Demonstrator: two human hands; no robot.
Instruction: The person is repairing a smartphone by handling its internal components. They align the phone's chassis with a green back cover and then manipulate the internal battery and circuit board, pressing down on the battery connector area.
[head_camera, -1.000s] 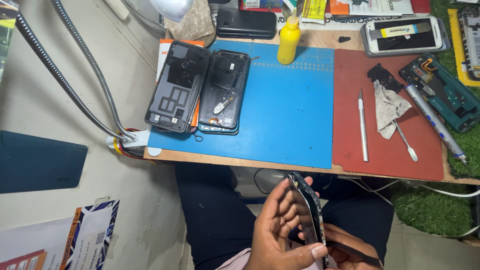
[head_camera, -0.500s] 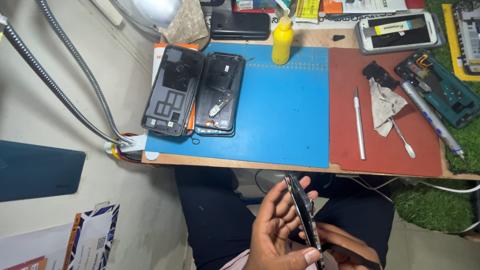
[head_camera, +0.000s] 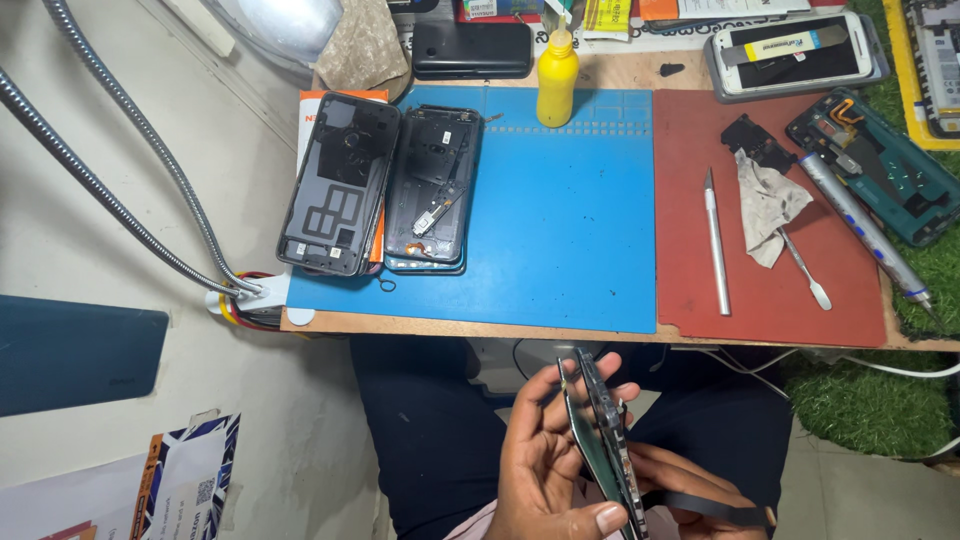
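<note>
Left hand (head_camera: 545, 465): I see it clasping an edge-on phone frame (head_camera: 605, 440).
Right hand (head_camera: 690, 490): beneath the frame; grip unclear to me.
Blue mat (head_camera: 560, 230): two opened phones (head_camera: 380, 185).

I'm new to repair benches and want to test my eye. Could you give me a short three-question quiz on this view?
1. True or false: the left hand grips the phone frame edge-on, below the bench edge.
2. Which colour is the mat on which the opened phone body lies? A red, B blue, C green.
3. Fill in: the yellow bottle stands at the ___ edge of the blue mat.

Key: 1 true; the right hand sits beneath the frame, touching a black strip. 2 B; beside the body lies a dark back cover. 3 far; the silver metal tool lies on the red mat.
</note>
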